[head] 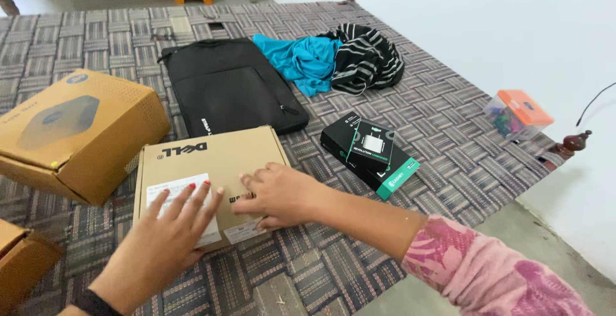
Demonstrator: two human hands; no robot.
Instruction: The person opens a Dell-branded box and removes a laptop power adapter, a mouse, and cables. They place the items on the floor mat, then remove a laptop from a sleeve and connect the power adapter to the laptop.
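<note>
The left hand and the right hand are being pressed flat, fingers spread, on a flat brown cardboard box lying on the woven mat. It is being flanked by a larger tan box, a black laptop sleeve and a black-and-green box.

A woven bed surface is patterned in grey and purple checks. A tan cardboard box carries white labels. A black laptop sleeve, a turquoise garment, a black-and-white striped garment and an orange-lidded clear container are seen.
</note>
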